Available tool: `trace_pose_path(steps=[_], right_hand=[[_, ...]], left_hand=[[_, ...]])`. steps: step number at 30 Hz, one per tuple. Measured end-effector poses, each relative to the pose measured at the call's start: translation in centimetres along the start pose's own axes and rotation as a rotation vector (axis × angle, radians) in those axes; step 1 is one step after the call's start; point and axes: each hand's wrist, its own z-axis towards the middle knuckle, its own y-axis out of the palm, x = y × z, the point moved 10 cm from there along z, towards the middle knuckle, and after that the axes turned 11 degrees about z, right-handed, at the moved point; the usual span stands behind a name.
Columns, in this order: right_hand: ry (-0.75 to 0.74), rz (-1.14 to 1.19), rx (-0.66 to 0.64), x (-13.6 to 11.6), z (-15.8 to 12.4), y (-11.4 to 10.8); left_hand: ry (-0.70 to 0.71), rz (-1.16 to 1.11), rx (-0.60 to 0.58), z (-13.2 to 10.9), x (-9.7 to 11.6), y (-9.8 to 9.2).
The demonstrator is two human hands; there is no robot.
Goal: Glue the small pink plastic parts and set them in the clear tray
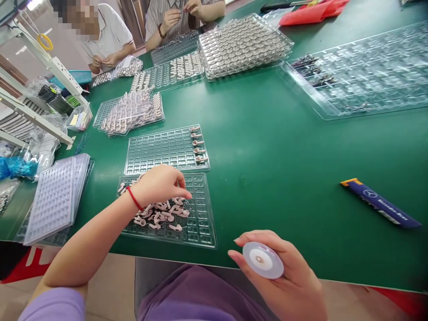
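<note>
My left hand [162, 183], with a red string round its wrist, hovers over the lower clear tray [200, 214]. Its thumb and index finger are pressed together; whatever they hold is too small to make out. Beneath it, loose pale pink earphone-like parts [162, 216] lie heaped. Just above, another clear tray [157, 149] has a right-hand column of several similar parts [198, 143]. At the table's front edge, my right hand [287, 272] grips a round, whitish translucent object [263, 260] with a small metallic centre.
Stacked empty trays [55, 191] stand left; filled trays [130, 111] and a tall tray stack [244, 44] lie farther back. A large clear tray [374, 71] with dark parts is back right, a blue packet [381, 203] right. Two people sit across the table [267, 147].
</note>
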Motion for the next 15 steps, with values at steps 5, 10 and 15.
trace_pose_path(steps=[5, 10, 15], right_hand=[[0.025, -0.039, -0.008, 0.2, 0.1, 0.3], [0.088, -0.057, 0.016, 0.9, -0.3, -0.1], [0.188, -0.116, 0.044, 1.2, 0.7, 0.7]], left_hand=[[-0.096, 0.218, -0.033, -2.4, 0.1, 1.4], [-0.070, 0.212, 0.044, -3.4, 0.6, 1.3], [-0.005, -0.137, 0.206, -6.0, 1.6, 1.2]])
